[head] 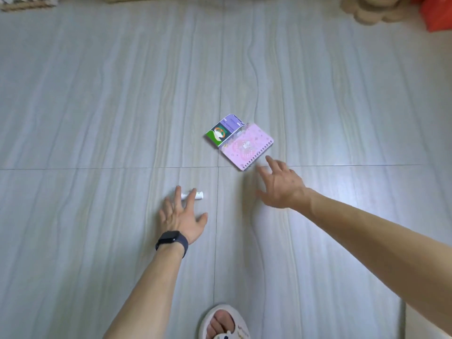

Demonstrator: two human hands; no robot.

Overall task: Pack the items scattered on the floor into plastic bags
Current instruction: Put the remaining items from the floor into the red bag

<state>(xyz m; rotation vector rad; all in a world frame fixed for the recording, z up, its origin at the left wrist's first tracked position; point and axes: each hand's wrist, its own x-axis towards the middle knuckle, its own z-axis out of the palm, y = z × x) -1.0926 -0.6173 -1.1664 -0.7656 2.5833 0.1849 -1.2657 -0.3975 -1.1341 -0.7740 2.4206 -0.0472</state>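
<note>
The pale grey, wood-grained tiled floor (97, 106) lies open on every side of the items, so both arms have free room to reach and sweep. No bag lies near the hands. A red-orange crinkled thing (437, 15) at the far right corner may be one, but I cannot tell.

The pink spiral-bound notebook (245, 148) lies flat, ahead and slightly left of the right hand (281, 189). Its long, wire-bound edge runs from far right to near left and faces that hand. The right hand is released, with fingers spread and straight and holding nothing; its longest fingertip is just beside the near end of the spiral edge. This hand is clearly the nearer one.

The small purple-and-green cardboard box (223, 130) touches the notebook's far-left edge. Whether it is tucked under the cover I cannot tell. A grasp from the spiral side would likely leave it behind.

The short white plastic tube (199, 195) lies with its long axis running left to right, directly ahead of the left hand (181, 216). That hand is also released, its splayed fingers crossing the tube from above and not curled round it. Judging from this, closing the fingers and thumb across the short width is the next step.
</note>
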